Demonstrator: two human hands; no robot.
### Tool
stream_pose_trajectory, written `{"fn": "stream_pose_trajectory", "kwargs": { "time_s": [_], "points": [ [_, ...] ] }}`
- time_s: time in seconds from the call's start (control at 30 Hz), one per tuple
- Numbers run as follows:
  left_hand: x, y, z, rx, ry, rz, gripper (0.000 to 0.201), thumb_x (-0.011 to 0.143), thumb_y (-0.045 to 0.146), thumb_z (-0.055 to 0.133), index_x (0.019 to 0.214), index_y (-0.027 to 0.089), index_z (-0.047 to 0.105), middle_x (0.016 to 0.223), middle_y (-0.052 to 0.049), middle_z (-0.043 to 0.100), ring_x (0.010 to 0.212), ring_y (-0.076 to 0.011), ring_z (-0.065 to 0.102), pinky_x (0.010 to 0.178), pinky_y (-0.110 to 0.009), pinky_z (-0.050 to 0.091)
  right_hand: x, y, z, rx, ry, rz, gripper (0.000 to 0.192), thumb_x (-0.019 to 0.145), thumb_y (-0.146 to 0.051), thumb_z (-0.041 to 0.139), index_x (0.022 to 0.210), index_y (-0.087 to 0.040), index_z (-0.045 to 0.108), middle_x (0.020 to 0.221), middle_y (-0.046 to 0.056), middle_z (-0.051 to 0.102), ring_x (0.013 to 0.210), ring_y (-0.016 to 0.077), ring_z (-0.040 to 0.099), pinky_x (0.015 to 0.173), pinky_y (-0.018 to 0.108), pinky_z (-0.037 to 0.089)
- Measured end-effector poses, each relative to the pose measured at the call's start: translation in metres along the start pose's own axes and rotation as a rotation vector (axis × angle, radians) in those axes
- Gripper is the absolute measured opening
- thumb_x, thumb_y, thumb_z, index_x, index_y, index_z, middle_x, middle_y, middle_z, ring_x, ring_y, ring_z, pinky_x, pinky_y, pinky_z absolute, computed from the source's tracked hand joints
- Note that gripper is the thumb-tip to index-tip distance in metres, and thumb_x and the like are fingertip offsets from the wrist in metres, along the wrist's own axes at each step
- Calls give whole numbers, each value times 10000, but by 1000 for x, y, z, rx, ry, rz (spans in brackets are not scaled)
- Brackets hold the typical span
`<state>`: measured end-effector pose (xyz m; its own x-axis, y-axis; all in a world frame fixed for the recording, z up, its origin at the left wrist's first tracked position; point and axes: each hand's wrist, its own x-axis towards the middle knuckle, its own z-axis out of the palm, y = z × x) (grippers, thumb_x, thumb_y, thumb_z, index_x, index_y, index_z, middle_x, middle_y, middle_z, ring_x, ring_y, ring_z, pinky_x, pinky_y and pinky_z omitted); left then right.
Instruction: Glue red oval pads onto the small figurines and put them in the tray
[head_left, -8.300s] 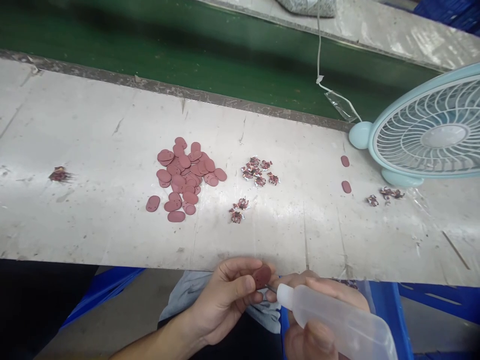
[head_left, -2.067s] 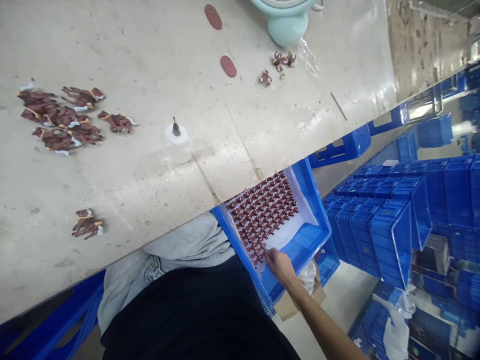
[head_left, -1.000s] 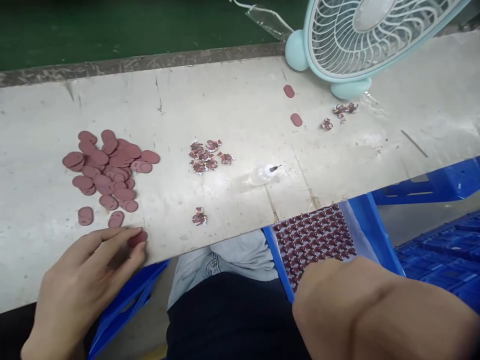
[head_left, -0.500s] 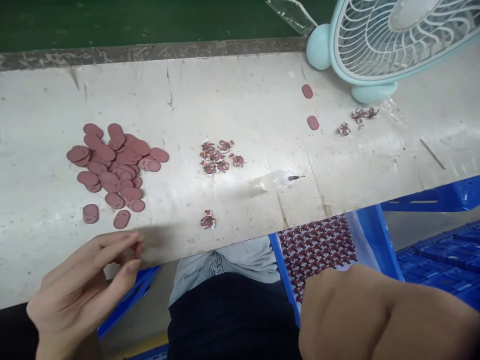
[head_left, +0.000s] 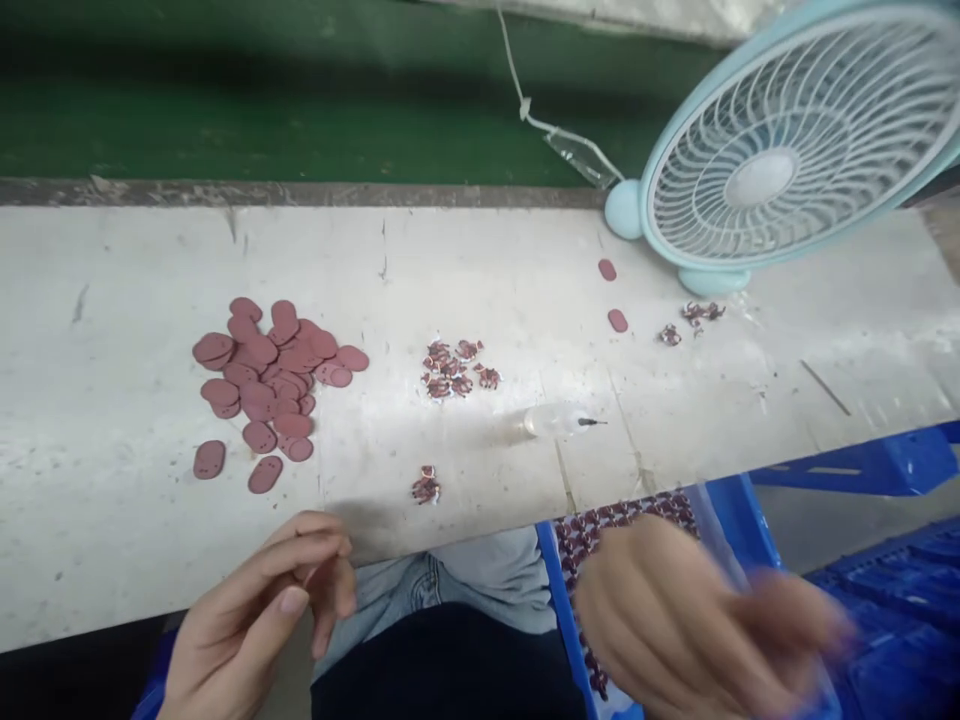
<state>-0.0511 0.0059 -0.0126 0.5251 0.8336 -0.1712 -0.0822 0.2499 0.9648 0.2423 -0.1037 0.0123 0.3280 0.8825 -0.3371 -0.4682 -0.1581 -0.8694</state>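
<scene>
My left hand hovers at the table's front edge, fingers loosely curved, thumb apart from them, with nothing visible in it. Beyond it lies a heap of reddish-brown oval discs. My right hand, smeared by motion, is over a blue crate lined with rows of small brown figurines; its fingers cannot be made out clearly. A single small brown-and-white figurine rests near the table edge between the hands. Behind it is a cluster of similar figurines. A clear needle-tipped bottle lies on its side to their right.
A light-blue fan stands at the back right of the white table, its cord running upward. Two loose discs and a few figurines lie near its base. More blue crates are at lower right.
The view has tilted up, so the table sits lower in the picture and more of the fan shows. My right hand has turned and drawn back over the crate. My left hand stays near the edge.
</scene>
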Motion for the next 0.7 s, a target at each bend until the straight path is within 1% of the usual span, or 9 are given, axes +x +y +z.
{"fn": "stream_pose_trajectory", "kwargs": {
  "time_s": [0.03,0.1,0.17,0.23,0.3,0.4,0.5,0.6,0.7],
  "points": [
    [-1,-2,5,-82,-9,-46,325,963,189,513,1204,287,709,1201,-113,617,684,-184,680,413,-227,547,9,3,10,162,-68,74,780,883,-857,260,570,-234,610,390,-117,253,258,19,147,274,118,216],
    [-2,-7,17,-254,18,-169,266,967,251,540,1171,286,707,1123,-100,627,663,-154,657,417,-188,529,26,13,27,561,-168,255,715,913,-817,353,810,-203,704,508,-118,305,323,12,83,252,74,150],
    [0,-13,31,-417,14,-259,230,962,299,573,1147,270,707,1029,-83,625,661,-138,650,418,-149,508,44,23,38,901,-174,362,771,842,-839,497,1114,-143,686,657,-90,423,377,-5,151,258,30,138],
    [5,-20,44,-557,-56,-258,220,958,310,595,1141,259,704,999,-71,623,673,-140,677,412,-130,504,60,26,43,1053,-111,327,828,839,-821,533,1248,-105,613,763,-53,509,421,-19,291,292,-2,208],
    [11,-26,54,-662,-125,-209,211,955,308,609,1135,251,705,1004,-64,630,702,-162,719,417,-132,524,71,23,44,1124,-74,291,667,940,-725,491,1208,-125,608,755,-52,523,453,-9,371,338,-6,284],
    [19,-33,63,-747,-105,-208,194,939,295,646,1105,220,714,967,-63,646,706,-177,743,410,-124,527,71,16,45,978,-73,279,445,1030,-580,459,1039,-173,638,654,-81,457,411,14,292,349,46,298],
    [23,-36,70,-776,-51,-225,191,917,268,683,1095,206,715,980,-76,670,687,-169,740,389,-115,516,51,14,49,562,-38,151,419,994,-601,524,1023,-207,663,557,-100,402,380,30,159,335,117,246],
    [22,-36,76,-797,0,-238,187,905,263,701,1084,210,715,981,-73,691,777,-205,759,425,-151,566,27,18,52,231,9,22,389,938,-606,607,1051,-237,654,533,-75,456,380,51,269,355,157,278],
    [23,-33,79,-827,32,-271,135,905,268,704,1030,221,709,934,-58,720,833,-231,768,454,-176,588,11,21,53,64,4,-2,364,903,-567,673,1054,-237,637,567,-48,503,410,74,379,381,183,317]
  ]
}}
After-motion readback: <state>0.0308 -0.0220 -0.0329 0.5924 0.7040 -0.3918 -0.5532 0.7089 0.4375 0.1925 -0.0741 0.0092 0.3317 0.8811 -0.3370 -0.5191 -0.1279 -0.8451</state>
